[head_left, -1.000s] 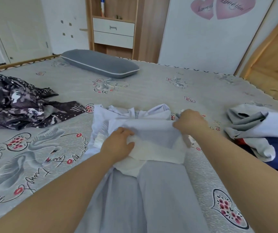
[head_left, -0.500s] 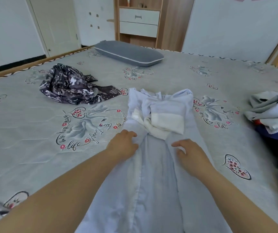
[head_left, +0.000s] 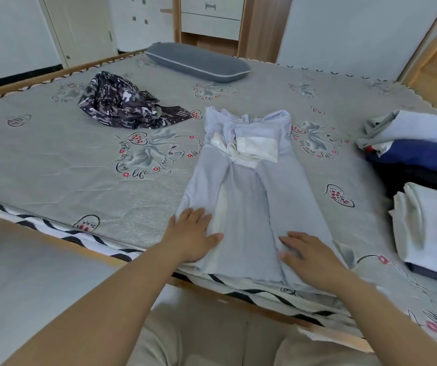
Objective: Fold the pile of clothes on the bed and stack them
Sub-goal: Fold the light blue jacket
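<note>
A long pale lilac-grey garment of thin, soft fabric [head_left: 249,196] is laid lengthwise on the grey quilted bed cover printed with swans and red hearts [head_left: 85,165], its hem lying at the near edge of the mattress. Its upper part is already turned in, and a cream lining panel [head_left: 251,151] is exposed there, bunched and creased.

The left hand [head_left: 191,233] is pressed flat on the left side of the skirt with fingers straight and spread; the right hand [head_left: 309,254] is laid flat on the right side, fingers likewise extended. Nothing is gripped by either.

The step in hand is judged to be smoothing before the next fold. It is best done by stroking outward from the centre pleat so that the 2 long edges are kept parallel, and the cream strip showing beside the left hand should be tucked under before the hem is lifted. Thin cloth like this is likely to slide and ruck, so slow, even pressure is advised.

A crumpled dark camouflage-patterned garment [head_left: 122,101] is left unfolded at far left, well apart. At the right edge, folded pieces in white, navy and grey [head_left: 423,154] are stacked.
</note>
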